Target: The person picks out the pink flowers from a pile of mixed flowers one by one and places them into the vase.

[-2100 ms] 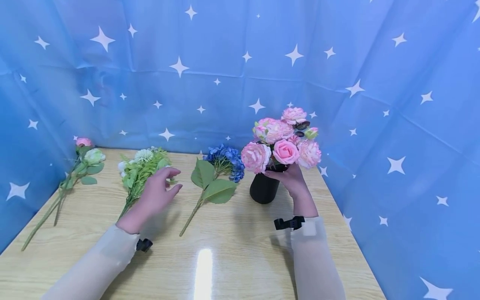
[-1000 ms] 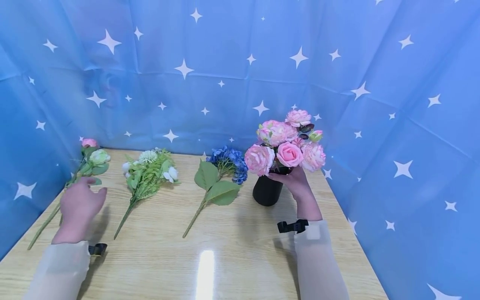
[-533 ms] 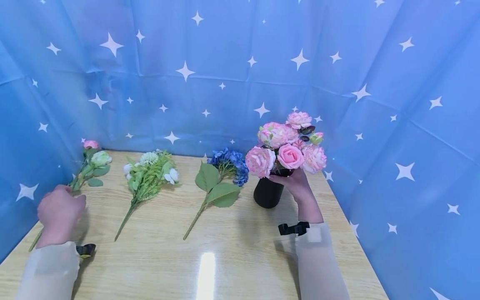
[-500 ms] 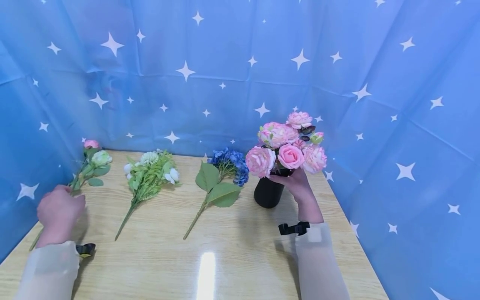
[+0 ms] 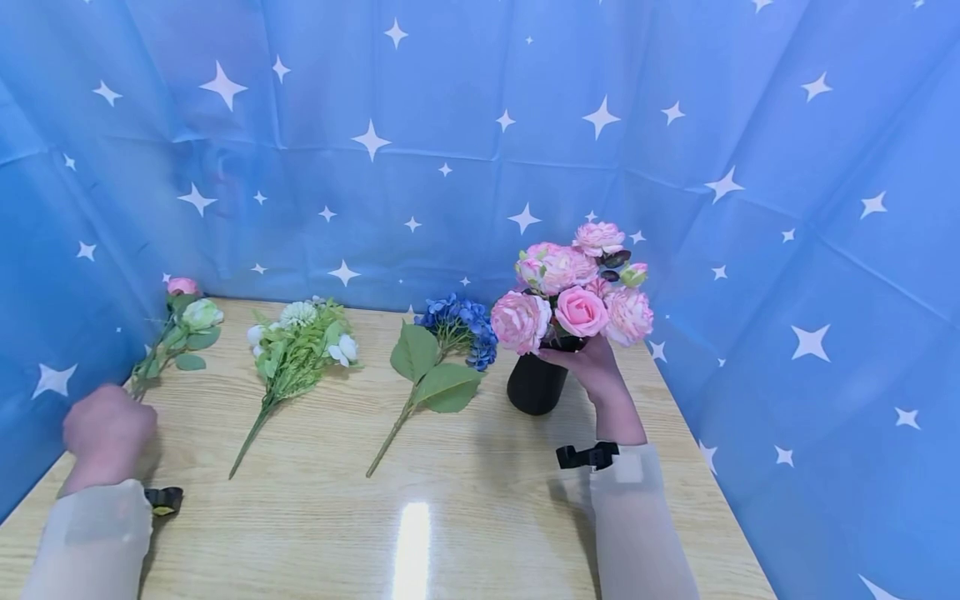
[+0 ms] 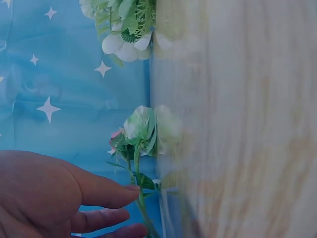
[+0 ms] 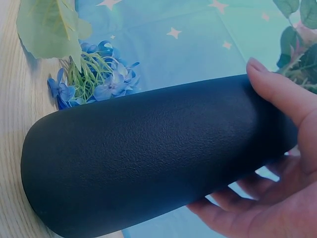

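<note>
My right hand (image 5: 596,372) grips a black vase (image 5: 537,387) near its mouth, with the thumb and fingers around it. The vase stands tilted on the table and holds several pink roses and peonies (image 5: 582,311). At the left edge my left hand (image 5: 110,427) is over the stems of a pink and a pale green artificial flower (image 5: 201,314). In the left wrist view, its thumb and bent fingertips are right at those stems (image 6: 140,198). Whether they pinch the stems is unclear. The lower stem ends are hidden in the head view.
A white-flowered green spray (image 5: 296,346) lies left of centre. A blue hydrangea (image 5: 457,323) with big leaves lies between it and the vase. Star-patterned blue cloth (image 5: 442,92) walls in the back and sides of the wooden table (image 5: 315,517).
My left hand has passed from the white spray to the far-left stems, then slid slightly lower and left along them. My right hand keeps its grip on the vase.
</note>
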### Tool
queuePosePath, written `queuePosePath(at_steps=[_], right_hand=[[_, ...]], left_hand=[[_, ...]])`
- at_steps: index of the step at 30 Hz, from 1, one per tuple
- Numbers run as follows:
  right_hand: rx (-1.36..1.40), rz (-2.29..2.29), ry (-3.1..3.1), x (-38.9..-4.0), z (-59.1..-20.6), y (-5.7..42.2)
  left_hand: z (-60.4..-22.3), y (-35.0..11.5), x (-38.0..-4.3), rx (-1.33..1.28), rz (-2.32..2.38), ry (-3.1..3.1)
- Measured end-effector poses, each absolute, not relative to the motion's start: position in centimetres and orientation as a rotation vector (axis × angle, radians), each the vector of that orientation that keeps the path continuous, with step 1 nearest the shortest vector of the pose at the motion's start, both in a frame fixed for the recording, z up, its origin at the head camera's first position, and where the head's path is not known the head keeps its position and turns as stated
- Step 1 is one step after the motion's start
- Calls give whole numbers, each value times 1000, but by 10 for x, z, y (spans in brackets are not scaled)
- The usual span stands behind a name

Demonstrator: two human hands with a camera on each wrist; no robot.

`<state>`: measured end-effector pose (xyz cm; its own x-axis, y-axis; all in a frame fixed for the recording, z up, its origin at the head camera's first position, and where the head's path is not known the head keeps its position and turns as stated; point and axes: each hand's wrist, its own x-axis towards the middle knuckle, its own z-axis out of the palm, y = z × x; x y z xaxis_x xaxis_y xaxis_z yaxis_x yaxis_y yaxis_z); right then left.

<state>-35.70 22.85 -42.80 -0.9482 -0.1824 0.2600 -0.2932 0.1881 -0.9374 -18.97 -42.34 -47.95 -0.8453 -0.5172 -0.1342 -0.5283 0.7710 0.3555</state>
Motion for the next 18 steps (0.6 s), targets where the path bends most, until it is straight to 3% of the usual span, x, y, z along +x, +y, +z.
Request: queuePosePath(at_steps=[18], right_hand=[[488,1907,-2347,-358,-429,231]], left_hand=[[-485,-429,-190,-836,585,2919]])
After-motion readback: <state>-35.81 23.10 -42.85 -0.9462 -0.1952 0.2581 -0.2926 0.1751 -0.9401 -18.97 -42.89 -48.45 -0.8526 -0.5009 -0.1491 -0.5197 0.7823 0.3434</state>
